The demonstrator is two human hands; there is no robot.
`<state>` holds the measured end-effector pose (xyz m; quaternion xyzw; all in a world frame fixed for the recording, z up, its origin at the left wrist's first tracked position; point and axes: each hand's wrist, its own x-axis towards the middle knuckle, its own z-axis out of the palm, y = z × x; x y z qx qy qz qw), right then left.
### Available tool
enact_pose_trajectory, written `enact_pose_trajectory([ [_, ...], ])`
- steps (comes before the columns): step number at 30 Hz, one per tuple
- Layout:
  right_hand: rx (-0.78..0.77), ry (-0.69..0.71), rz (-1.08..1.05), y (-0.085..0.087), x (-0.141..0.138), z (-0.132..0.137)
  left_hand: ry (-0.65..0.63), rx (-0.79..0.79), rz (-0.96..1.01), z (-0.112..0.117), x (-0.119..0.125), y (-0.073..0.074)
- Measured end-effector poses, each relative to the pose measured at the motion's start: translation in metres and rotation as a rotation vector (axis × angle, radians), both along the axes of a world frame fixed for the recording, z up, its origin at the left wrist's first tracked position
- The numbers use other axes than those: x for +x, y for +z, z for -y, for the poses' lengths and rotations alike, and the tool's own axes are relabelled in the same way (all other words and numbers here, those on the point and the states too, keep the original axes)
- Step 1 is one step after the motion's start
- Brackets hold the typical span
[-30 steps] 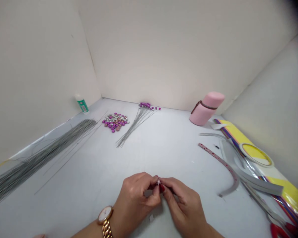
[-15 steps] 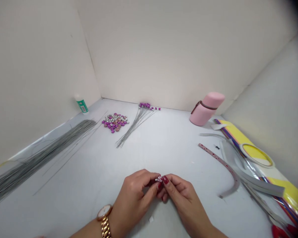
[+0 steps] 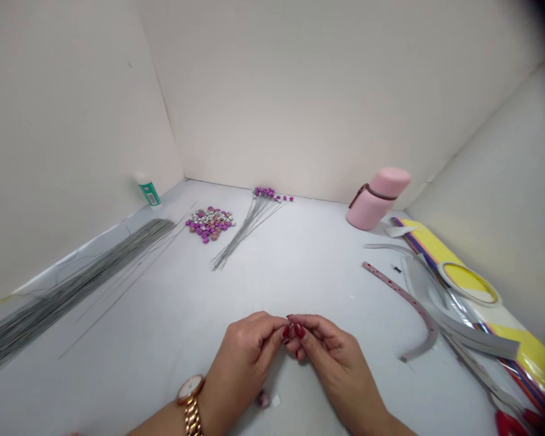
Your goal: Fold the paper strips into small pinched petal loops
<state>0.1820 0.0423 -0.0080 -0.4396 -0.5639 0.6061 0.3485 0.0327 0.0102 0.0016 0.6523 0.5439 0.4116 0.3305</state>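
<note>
Left hand [image 3: 247,354] and right hand [image 3: 331,357] met at the tips; what they clamped could not be told. Beside the left lay a pinkish piece [image 3: 263,398], its long axis too blurred to read.

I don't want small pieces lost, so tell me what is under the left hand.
At the inner edge of the left hand, a small, blurred purplish piece shows, with a white scrap beside it. Anything directly beneath the hand is covered.

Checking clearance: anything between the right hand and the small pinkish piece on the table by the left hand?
Yes, one thing: a small white scrap lies just right of the pinkish piece, toward the right hand. The left hand is on the piece's other side. Nothing else visible between.
</note>
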Motion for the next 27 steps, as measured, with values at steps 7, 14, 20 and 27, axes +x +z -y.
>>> enact_pose_trajectory([
  [7, 0.072, 0.039, 0.109, 0.001, 0.002, 0.003, 0.236, -0.218, 0.335, -0.008, -0.005, -0.003],
  [14, 0.492, 0.320, 0.270, 0.001, 0.003, 0.009, 0.318, -0.298, 0.769, -0.018, -0.012, -0.004],
  [20, 0.384, 0.345, 0.372, 0.001, 0.002, 0.005, 0.209, -0.291, 0.956, -0.021, -0.025, -0.001],
  [27, 0.289, 0.350, 0.357, 0.001, 0.001, 0.004, -0.042, -0.412, 0.269, -0.002, -0.052, 0.027],
])
